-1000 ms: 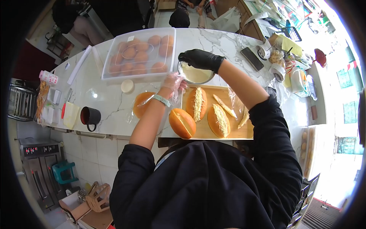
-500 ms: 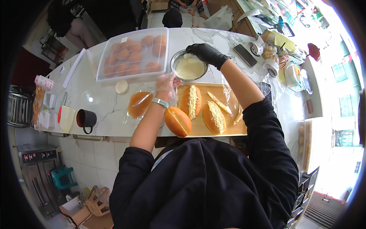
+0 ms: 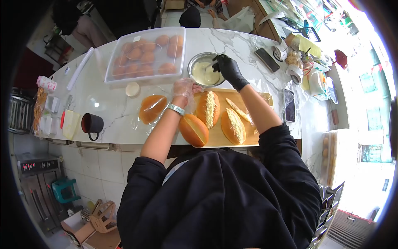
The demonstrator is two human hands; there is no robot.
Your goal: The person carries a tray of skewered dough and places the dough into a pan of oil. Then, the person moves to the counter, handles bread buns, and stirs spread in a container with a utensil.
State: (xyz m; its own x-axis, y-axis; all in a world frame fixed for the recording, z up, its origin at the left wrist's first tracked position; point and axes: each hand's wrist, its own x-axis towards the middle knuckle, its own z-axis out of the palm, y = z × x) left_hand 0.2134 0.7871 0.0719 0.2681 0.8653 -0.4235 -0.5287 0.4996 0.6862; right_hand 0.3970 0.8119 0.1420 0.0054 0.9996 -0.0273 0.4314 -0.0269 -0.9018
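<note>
My right hand (image 3: pixel 227 69), in a black glove, is closed on the handle of a utensil, likely a spoon, that dips into pale cream (image 3: pixel 204 74) in a metal bowl (image 3: pixel 189 70). My left hand (image 3: pixel 185 88), in a clear plastic glove, has its fingers pressed together at the bowl's near left rim. Below the bowl, a wooden tray (image 3: pixel 215 135) carries two split buns with pale shreds, one bun (image 3: pixel 207 108) behind the other bun (image 3: pixel 233 126). A plain split bun (image 3: pixel 193 130) lies over the tray's left edge.
A lidded plastic box (image 3: pixel 145 58) of round buns stands at the back left. Left of my forearm are a wrapped bun (image 3: pixel 152 108), a round lid (image 3: pixel 132 89) and a dark mug (image 3: pixel 92 124). Phones (image 3: pixel 267 59) lie to the right. Other people are beyond the table.
My right hand has moved from the bowl's far rim to its right side, and the utensil now shows in the cream. My left hand stays by the bowl.
</note>
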